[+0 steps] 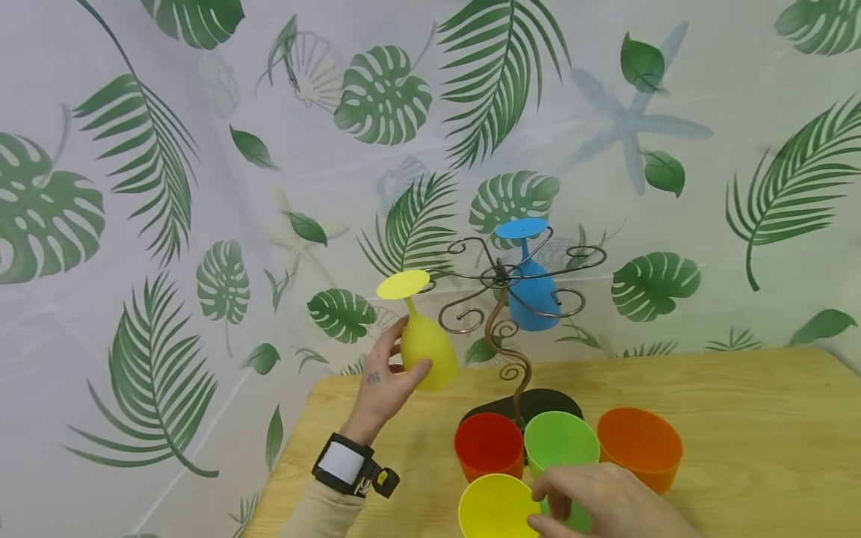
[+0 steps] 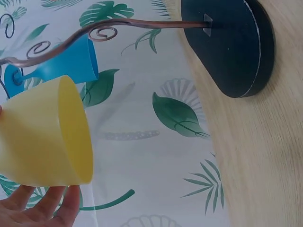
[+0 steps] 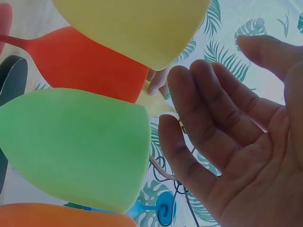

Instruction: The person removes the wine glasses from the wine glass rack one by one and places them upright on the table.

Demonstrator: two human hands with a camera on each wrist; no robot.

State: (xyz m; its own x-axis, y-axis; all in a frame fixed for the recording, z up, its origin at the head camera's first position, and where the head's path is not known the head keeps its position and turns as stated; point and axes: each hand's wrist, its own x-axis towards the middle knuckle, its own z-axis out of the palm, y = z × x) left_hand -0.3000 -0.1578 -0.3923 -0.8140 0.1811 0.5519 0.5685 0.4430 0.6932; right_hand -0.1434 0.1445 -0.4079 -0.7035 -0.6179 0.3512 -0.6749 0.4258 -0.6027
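Note:
My left hand (image 1: 385, 388) holds a yellow goblet (image 1: 430, 351) upside down by its bowl, thumb on the near side, fingers behind. Its foot is up by a curled arm at the left of the metal goblet rack (image 1: 525, 370). In the left wrist view, fingertips (image 2: 70, 203) rest against the goblet's bowl. My right hand (image 1: 602, 497) is over the near goblets, beside the rim of a second yellow goblet (image 1: 498, 508). The right wrist view shows its fingers (image 3: 227, 118) loosely bent and holding nothing, close to the green goblet (image 3: 80, 146).
A blue goblet (image 1: 534, 302) hangs upside down on the rack's right side. Red (image 1: 489, 444), green (image 1: 561, 441) and orange (image 1: 639, 444) goblets stand upright before the rack's black base (image 1: 551, 403) on the wooden table (image 1: 760, 433). Behind is a leaf-patterned cloth (image 1: 471, 202).

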